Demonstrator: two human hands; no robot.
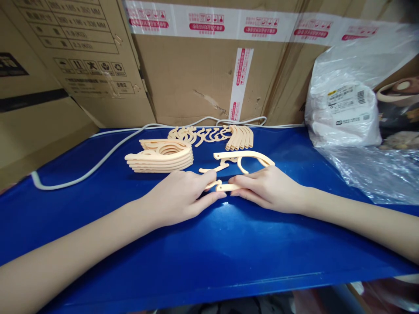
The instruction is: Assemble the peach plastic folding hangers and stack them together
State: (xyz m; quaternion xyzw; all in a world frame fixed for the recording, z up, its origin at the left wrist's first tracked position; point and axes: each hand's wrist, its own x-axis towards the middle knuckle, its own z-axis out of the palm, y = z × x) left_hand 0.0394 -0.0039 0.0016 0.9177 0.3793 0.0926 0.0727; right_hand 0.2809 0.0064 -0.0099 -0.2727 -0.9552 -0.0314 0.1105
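Note:
Above the blue tabletop, my left hand [185, 192] and my right hand [271, 187] meet fingertip to fingertip. The right fingers pinch a beige plastic hanger arm [225, 188], its holed end pointing left. In my left hand is a thinner beige hanger piece [212, 185], mostly covered by the fingers and touching that end. Just beyond my hands lie a curved hanger arm [240, 154] and a loose hook-shaped piece [214, 169]. A neat stack of beige folding-hanger pieces [160, 165] sits past my left hand.
Several small hooks [183, 134] and a row of curved hanger arms [240, 137] lie at the back. A white cable [98, 163] runs along the left and rear. Cardboard boxes [196, 74] wall off the back; a plastic-wrapped package [343, 113] stands at right.

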